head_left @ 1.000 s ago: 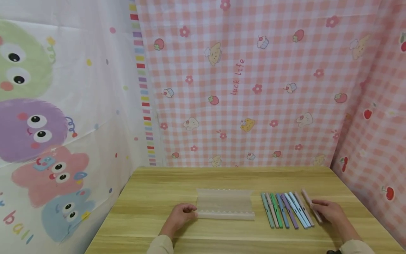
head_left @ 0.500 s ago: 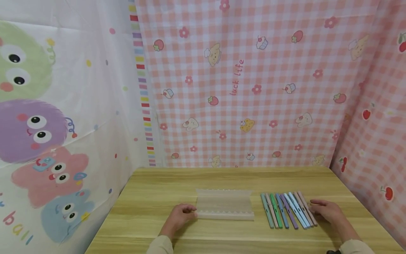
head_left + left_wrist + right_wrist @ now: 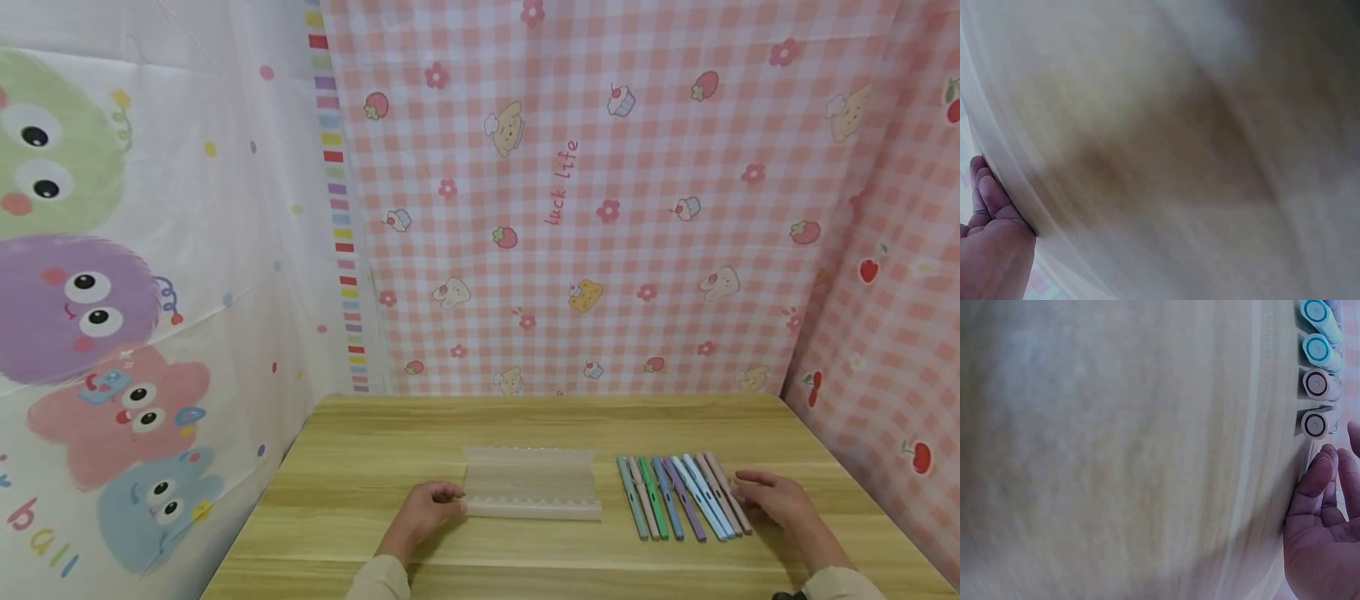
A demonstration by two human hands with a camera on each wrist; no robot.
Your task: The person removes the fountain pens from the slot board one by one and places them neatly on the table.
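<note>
My left hand rests on the table at the left end of a translucent plastic holder with scalloped edges. Its thumb and fingertips are at the holder's near-left corner; whether they press on it is hard to tell. To the right of the holder lies a row of several pens in green, pink, blue and purple. The rightmost is a dusty-pink pen. Beside it lies my right hand, fingers loosely extended and holding nothing. In the right wrist view that pink pen's round end sits just beyond the fingertips.
A wood-grain table carries everything. A pink checked cloth hangs behind it, and a white cartoon-printed cloth hangs at the left. The left wrist view shows mostly blurred tabletop.
The rightmost pink pen, earlier touched by my right hand and apart from the row, has moved left against its neighbour. My right hand has let it go. My left hand has stayed put.
</note>
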